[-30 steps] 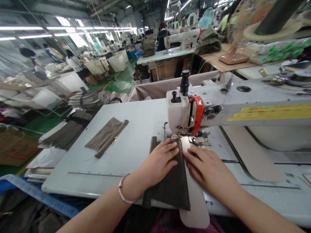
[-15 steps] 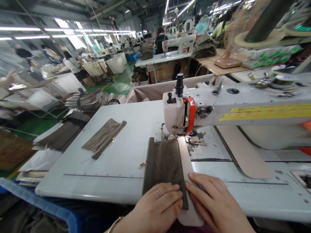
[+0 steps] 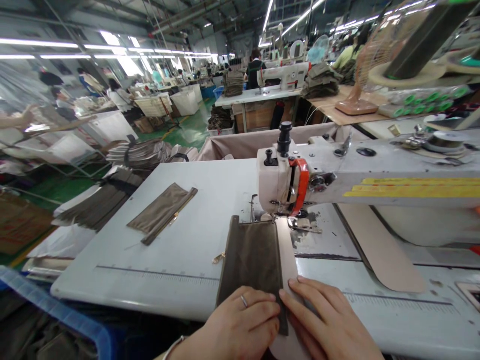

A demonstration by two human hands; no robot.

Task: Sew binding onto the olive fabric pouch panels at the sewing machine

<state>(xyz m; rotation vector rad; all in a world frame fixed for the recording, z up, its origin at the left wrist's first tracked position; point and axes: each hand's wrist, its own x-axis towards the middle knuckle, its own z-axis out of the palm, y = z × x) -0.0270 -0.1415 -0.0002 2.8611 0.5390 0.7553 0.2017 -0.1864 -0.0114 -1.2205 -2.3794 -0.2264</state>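
Note:
A dark olive fabric panel with a zipper edge (image 3: 252, 255) lies on the sewing machine table, its far end at the presser foot. A gold zipper pull (image 3: 219, 258) sticks out on its left. Under its right side runs a long beige strip (image 3: 288, 250). My left hand (image 3: 247, 320), with a ring, has bent fingers closed over the near part of the panel; its thumb is hidden. My right hand (image 3: 324, 315) lies with fingers stretched out over the strip, index fingertip at the panel's right edge. The sewing machine head (image 3: 279, 182) stands just beyond.
Another olive zippered panel (image 3: 163, 212) lies on the table (image 3: 150, 280) at left. Bundled stacks of fabric (image 3: 99, 200) sit beyond the left edge. A blue crate (image 3: 75, 312) is at lower left. A second beige piece (image 3: 382, 250) passes under the machine arm.
The view has shifted slightly, so the machine appears lower and farther right. My right fingertips have slid a little nearer to me and onto the panel's edge. The left hand stays on the panel.

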